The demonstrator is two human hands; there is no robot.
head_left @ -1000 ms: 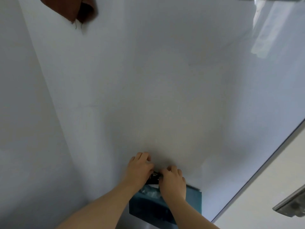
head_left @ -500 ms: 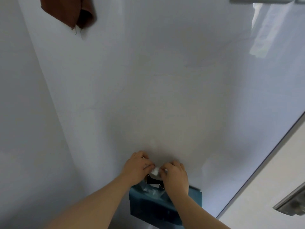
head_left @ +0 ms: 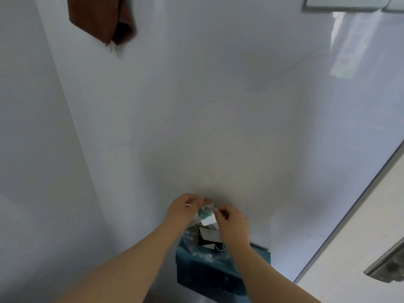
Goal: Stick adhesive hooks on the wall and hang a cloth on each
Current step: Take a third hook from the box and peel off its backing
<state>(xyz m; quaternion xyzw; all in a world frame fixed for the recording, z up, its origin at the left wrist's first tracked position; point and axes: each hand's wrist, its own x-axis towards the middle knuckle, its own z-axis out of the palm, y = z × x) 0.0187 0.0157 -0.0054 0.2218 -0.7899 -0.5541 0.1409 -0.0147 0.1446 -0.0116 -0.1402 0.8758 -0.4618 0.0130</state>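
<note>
Lower centre: left hand (head_left: pixel 182 209) and right hand (head_left: pixel 232 221) fingers pinch a clear adhesive hook (head_left: pixel 207 217). A brown cloth (head_left: pixel 98 18) hangs upper left.

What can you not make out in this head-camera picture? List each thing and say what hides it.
Brown cloth: head view, top edge cuts it off; no hook visible.
Small pale piece: head view, blurred, and the left hand and right hand pinching it cover part.
Teal box contents: head view, the right forearm and clear wrapping hide them.

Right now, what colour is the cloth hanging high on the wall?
Plain reddish brown. The hanging fabric cloth shows best in the head view.
</note>
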